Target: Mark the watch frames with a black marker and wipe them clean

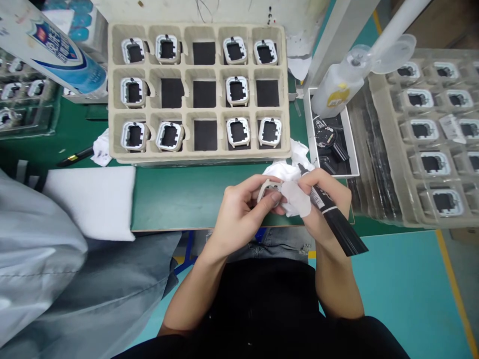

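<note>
Left hand (237, 214): grip clamped on pale frame (264, 188)
Right hand (331, 192): grip clamped on white cloth (298, 200), black tube (342, 227)

Pale beige now, that's the frame (264, 189) in the left hand (241, 212), and clean white on the cloth (297, 199) at the right hand (332, 192)! Against that same hand, the tube (339, 223) runs glossy black with pale bands. Left of the grip, the table (175, 199) is deep green. Beyond it, a sandy tray (200, 155) shows a grid of black squares (204, 53); off to the right, a white bottle (320, 94) flashes yellow!
</note>
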`<state>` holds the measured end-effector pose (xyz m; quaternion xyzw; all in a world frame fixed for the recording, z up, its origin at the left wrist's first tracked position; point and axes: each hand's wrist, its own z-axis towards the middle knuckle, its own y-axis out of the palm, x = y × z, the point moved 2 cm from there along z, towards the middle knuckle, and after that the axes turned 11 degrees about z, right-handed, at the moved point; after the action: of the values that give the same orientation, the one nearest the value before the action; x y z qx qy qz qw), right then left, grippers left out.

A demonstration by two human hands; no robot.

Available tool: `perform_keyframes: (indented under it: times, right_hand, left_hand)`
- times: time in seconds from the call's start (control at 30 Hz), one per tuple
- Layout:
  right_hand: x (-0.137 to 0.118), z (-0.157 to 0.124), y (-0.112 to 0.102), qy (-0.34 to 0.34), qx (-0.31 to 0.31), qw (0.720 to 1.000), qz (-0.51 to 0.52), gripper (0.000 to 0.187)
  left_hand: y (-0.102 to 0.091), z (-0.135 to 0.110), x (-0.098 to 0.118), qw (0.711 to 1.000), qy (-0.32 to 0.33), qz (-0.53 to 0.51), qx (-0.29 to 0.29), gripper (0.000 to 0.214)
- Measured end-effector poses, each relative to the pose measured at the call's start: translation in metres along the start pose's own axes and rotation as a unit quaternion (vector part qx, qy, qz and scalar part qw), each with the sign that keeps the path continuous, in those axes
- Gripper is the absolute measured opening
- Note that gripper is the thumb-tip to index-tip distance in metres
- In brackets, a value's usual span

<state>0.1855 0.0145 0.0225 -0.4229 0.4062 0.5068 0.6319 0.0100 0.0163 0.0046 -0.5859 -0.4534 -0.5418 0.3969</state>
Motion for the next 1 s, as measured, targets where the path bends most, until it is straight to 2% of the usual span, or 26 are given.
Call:
perform_keyframes:
  times: [0.3, 0.43, 0.77, 0.9, 1.0]
  right_hand:
    - [-0.0027, -0.0003, 0.0065, 0.032, -0.021, 0.999, 0.01, 0.051]
    - [-0.002, -0.0015, 0.007, 0.035, -0.025, 0.999, -0.005, 0.05]
    - [-0.0025, -0.0014, 0.0059, 0.012, -0.016, 1.0, -0.012, 0.044]
    - [-0.0017, -0.0022, 0.0063, 0.011, -0.022, 1.0, -0.013, 0.041]
    - [-0.0024, -0.0019, 0.0064, 0.009, -0.021, 1.0, -0.019, 0.041]
  left_hand:
    - [0.0003, -0.0036, -0.0011, 0.992, 0.064, 0.104, 0.016, 0.019]
    - [0.0, -0.0045, -0.0006, 0.991, 0.078, 0.107, 0.023, 0.018]
    - [-0.0015, -0.0032, -0.0006, 0.995, 0.045, 0.081, 0.023, 0.024]
    - [-0.0015, -0.0029, -0.0003, 0.994, 0.055, 0.099, 0.002, 0.022]
    - [-0.0025, -0.003, -0.0002, 0.995, 0.053, 0.087, 0.017, 0.022]
